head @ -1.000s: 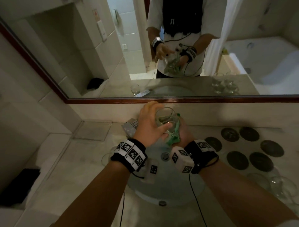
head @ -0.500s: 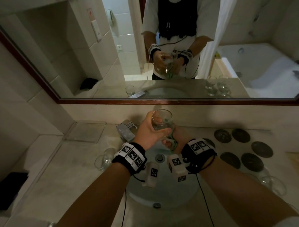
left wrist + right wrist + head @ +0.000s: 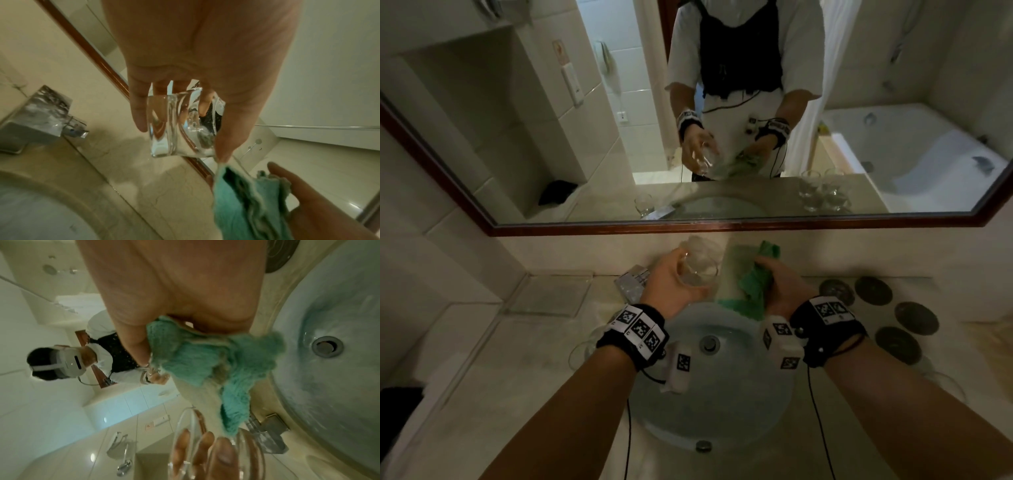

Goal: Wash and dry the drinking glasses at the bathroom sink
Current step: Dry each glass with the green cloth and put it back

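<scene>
My left hand (image 3: 674,281) grips a clear drinking glass (image 3: 697,265) above the back rim of the sink (image 3: 722,404). In the left wrist view the glass (image 3: 180,128) sits between my fingers and thumb, its base toward the camera. My right hand (image 3: 779,284) holds a crumpled green cloth (image 3: 753,284) just right of the glass, apart from it. The right wrist view shows the cloth (image 3: 207,365) bunched under my palm and the glass (image 3: 207,447) with left-hand fingers (image 3: 224,456) round it at the bottom edge.
A chrome tap (image 3: 631,282) stands behind the sink at the left. Another glass (image 3: 585,349) rests left of the basin, and more glasses (image 3: 941,380) at the right. Several dark round coasters (image 3: 893,315) lie on the counter to the right. The mirror (image 3: 722,137) runs along the back wall.
The cloth has come away from the glass: my right hand moved right with it, while my left hand keeps the glass raised. The head view tilted up a little.
</scene>
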A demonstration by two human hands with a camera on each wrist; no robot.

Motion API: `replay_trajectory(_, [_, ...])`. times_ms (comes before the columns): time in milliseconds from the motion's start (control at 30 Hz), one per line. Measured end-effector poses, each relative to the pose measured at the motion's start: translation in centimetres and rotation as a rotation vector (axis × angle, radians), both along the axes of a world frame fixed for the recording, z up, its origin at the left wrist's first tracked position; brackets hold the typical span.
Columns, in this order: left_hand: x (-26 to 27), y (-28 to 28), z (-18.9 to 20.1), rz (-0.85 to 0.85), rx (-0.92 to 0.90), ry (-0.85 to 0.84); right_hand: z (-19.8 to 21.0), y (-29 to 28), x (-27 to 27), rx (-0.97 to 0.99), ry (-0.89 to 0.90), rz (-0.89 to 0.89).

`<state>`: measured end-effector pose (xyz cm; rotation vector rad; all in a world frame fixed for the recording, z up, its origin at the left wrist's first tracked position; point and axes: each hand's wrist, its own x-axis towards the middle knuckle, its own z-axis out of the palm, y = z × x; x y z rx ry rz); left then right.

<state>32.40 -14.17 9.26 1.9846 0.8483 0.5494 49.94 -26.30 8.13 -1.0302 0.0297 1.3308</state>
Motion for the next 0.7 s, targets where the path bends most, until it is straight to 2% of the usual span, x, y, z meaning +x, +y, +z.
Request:
replay_trajectory(100, [0.2, 0.3, -1.0, 0.011, 0.03, 0.089, 0.6, -0.3, 0.5, 0.011, -0.005, -0.002])
replay_trajectory(200, [0.8, 0.3, -1.6, -0.02, 0.084, 0.171, 0.9, -0.4, 0.8, -0.091, -0.148, 0.026])
replay_trajectory(333, [1.1, 0.1, -1.0, -0.012, 0.212, 0.356, 0.9, -0.1, 1.4, -0.16, -0.455, 0.008])
replay_trajectory(400, [1.3, -0.3, -0.7, -0.009, 0.271, 0.453, 2.0, -0.3, 0.7, -0.124, -0.682, 0.104])
replay_trajectory(467, [1.5, -0.8, -0.4, -0.025, 0.322, 0.493, 3.2, -0.4, -0.5, -0.078, -0.831, 0.244])
replay_trajectory(567, [1.7, -1.3, 0.0, -0.067, 0.401, 0.485, 3.6, 0.1, -1.4, -0.026, -0.84, 0.375])
replay_trajectory(700, [2.0, -1.8, 0.3, -0.135, 0.382, 0.391, 3.8, 0.6, -1.5, 0.074, -0.648, 0.395])
